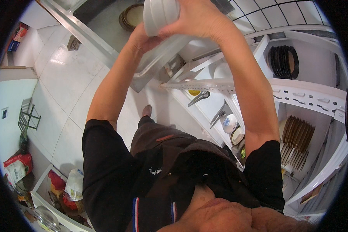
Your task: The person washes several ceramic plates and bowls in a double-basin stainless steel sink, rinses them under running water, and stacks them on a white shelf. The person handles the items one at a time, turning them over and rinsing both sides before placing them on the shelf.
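At the top of the view, a short stack of white bowls (159, 16) is tipped on its side between my two hands. My left hand (143, 39) supports the stack from below and to the left. From the right, my right hand (192, 21) wraps around the bowls, its thumb along the near side. Part of the stack is cut off by the frame's upper edge. Beyond my left hand, brown-rimmed plates (132, 17) lie piled inside a metal sink (104, 47).
To my right stands a white metal rack (307, 91) with black dishes (282, 62), brown-edged plates (297, 134), a blue-patterned bowl (230, 123) and metal utensils (198, 98). A folding stool (29, 117) and an open drawer-like bin (42, 188) holding bags are at the left.
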{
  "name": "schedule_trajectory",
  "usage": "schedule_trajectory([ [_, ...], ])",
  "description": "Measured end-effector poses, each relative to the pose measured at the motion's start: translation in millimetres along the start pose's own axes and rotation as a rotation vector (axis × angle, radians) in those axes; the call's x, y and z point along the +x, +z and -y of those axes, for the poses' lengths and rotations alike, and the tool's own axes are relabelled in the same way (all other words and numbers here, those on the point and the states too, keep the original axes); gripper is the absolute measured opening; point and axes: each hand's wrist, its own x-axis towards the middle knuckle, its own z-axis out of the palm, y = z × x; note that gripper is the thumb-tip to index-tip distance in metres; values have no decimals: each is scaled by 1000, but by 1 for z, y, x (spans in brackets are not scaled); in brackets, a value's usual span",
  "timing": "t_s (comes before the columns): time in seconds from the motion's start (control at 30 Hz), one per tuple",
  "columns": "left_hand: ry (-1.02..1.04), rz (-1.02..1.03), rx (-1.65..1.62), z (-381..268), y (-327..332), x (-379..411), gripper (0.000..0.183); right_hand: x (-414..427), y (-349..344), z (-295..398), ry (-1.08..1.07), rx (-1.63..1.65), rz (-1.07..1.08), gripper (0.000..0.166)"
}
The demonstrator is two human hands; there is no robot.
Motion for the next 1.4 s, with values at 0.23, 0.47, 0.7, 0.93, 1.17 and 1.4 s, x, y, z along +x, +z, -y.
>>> schedule_trajectory([
  [0.23,22,178,-123,1,-1,3,24,16,10,-30,-120,30,-38,118],
  [0.47,-2,-16,-89,2,8,1,23,19,12,-28,-84,58,-22,114],
  [0.7,76,-121,-6,5,13,-1,40,15,14,-20,-47,19,-16,107],
  [0.93,84,-95,40,10,-1,-3,39,9,19,-19,-76,-32,-44,104],
  [1.17,-1,-3,-54,24,-66,16,45,-2,8,-19,-51,-20,-23,103],
  [1.4,70,-99,89,13,-15,-17,53,7,14,-10,-4,44,94,105],
])
